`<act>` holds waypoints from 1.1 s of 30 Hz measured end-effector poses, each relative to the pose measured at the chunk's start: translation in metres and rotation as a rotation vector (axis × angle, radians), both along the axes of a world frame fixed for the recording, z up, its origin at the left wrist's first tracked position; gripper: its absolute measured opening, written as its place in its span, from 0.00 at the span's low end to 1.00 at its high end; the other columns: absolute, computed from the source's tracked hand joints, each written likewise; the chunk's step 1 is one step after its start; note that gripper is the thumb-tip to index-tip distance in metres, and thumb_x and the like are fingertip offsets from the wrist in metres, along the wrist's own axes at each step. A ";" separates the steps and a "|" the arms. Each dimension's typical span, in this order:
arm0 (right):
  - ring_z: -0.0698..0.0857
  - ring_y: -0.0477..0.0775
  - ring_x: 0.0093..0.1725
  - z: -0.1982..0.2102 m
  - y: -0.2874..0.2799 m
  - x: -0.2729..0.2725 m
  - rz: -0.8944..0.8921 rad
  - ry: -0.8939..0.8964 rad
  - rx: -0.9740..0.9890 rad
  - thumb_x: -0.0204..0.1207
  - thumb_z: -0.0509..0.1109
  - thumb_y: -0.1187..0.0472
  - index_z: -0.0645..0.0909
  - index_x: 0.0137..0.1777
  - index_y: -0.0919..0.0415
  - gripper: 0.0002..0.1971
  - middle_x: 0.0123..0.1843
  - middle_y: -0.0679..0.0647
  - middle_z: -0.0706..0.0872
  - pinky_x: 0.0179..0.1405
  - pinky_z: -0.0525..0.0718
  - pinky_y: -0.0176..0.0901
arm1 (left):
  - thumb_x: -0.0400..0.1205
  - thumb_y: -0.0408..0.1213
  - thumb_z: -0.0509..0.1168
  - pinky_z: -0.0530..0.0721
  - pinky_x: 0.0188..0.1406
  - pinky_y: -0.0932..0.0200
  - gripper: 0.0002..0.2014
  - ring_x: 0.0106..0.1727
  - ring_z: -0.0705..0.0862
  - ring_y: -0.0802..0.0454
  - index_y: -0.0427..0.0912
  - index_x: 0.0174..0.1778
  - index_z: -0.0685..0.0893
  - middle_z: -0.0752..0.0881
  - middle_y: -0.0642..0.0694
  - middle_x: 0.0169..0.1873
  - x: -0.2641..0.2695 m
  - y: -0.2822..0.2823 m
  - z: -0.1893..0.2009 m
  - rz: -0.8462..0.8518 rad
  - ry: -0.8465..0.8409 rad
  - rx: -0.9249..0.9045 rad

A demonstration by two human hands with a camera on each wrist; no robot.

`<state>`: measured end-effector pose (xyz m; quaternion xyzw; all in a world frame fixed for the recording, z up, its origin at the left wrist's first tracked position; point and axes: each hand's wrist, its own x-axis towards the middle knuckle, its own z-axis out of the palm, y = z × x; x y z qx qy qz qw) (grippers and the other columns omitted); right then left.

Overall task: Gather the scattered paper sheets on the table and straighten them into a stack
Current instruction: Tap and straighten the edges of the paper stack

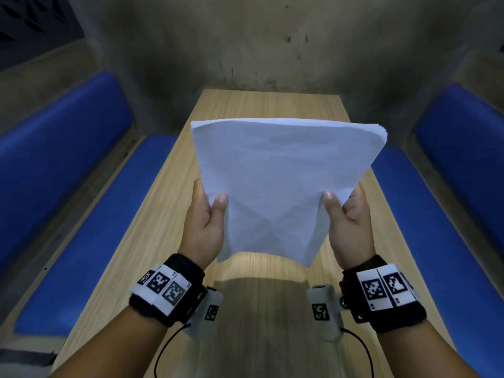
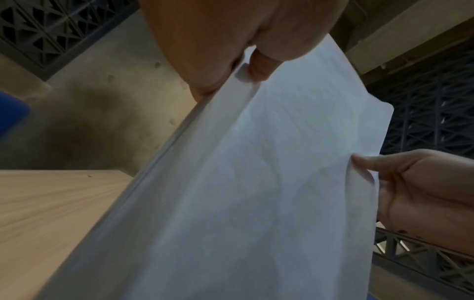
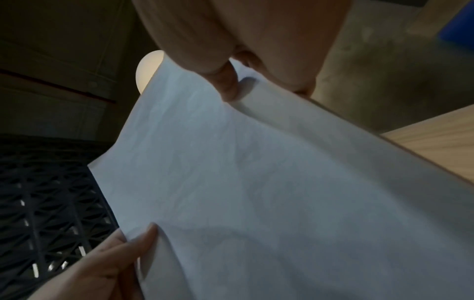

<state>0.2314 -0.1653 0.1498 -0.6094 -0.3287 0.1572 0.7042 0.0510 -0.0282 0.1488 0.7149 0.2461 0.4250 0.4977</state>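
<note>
A stack of white paper sheets (image 1: 275, 181) is held up in the air above the wooden table (image 1: 152, 241), tilted toward me, its far edge showing several layered sheets. My left hand (image 1: 208, 211) pinches the stack's left edge, thumb on the front face and fingers behind. My right hand (image 1: 345, 211) pinches the right edge the same way. In the left wrist view the paper stack (image 2: 256, 182) fills the middle, with the left hand (image 2: 231, 50) at the top and the right hand (image 2: 415, 192) on the far edge. The right wrist view shows the sheets (image 3: 269, 192) from the other side.
The table (image 1: 272, 105) is narrow and runs away from me to a concrete wall (image 1: 245, 45). Blue cushioned benches stand on the left (image 1: 68, 214) and on the right (image 1: 441, 214). No loose sheets show on the visible tabletop.
</note>
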 end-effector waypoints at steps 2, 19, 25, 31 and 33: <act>0.85 0.54 0.65 -0.010 -0.004 -0.003 0.013 0.006 -0.018 0.83 0.59 0.67 0.72 0.72 0.66 0.18 0.66 0.60 0.85 0.61 0.83 0.48 | 0.85 0.39 0.56 0.82 0.61 0.35 0.16 0.61 0.85 0.52 0.69 0.61 0.70 0.85 0.55 0.56 -0.003 0.000 -0.013 0.009 0.032 -0.014; 0.75 0.24 0.58 0.014 -0.009 -0.006 -0.121 -0.528 -0.042 0.80 0.62 0.72 0.77 0.65 0.53 0.18 0.57 0.54 0.78 0.60 0.71 0.19 | 0.83 0.25 0.61 0.74 0.53 0.76 0.18 0.54 0.78 0.69 0.43 0.68 0.81 0.82 0.40 0.55 -0.004 0.016 0.020 0.107 0.113 0.469; 0.81 0.39 0.59 0.009 -0.012 -0.012 -0.118 -0.261 0.026 0.82 0.61 0.68 0.69 0.69 0.41 0.23 0.59 0.42 0.81 0.60 0.79 0.32 | 0.85 0.28 0.59 0.85 0.50 0.61 0.22 0.50 0.85 0.58 0.61 0.67 0.72 0.84 0.48 0.52 -0.005 0.004 0.015 0.014 -0.030 0.084; 0.84 0.41 0.50 -0.034 -0.007 -0.027 -0.081 0.083 -0.103 0.85 0.53 0.68 0.75 0.58 0.52 0.12 0.52 0.49 0.84 0.54 0.79 0.49 | 0.82 0.35 0.58 0.83 0.52 0.53 0.13 0.52 0.87 0.61 0.57 0.58 0.76 0.86 0.54 0.54 -0.001 -0.011 -0.034 -0.006 -0.006 -0.344; 0.83 0.43 0.53 -0.034 -0.004 -0.029 -0.097 0.079 -0.095 0.83 0.53 0.65 0.73 0.60 0.52 0.12 0.55 0.51 0.83 0.57 0.79 0.47 | 0.85 0.33 0.55 0.83 0.50 0.60 0.14 0.51 0.86 0.67 0.60 0.58 0.74 0.85 0.58 0.53 0.001 -0.013 -0.036 0.012 -0.021 -0.328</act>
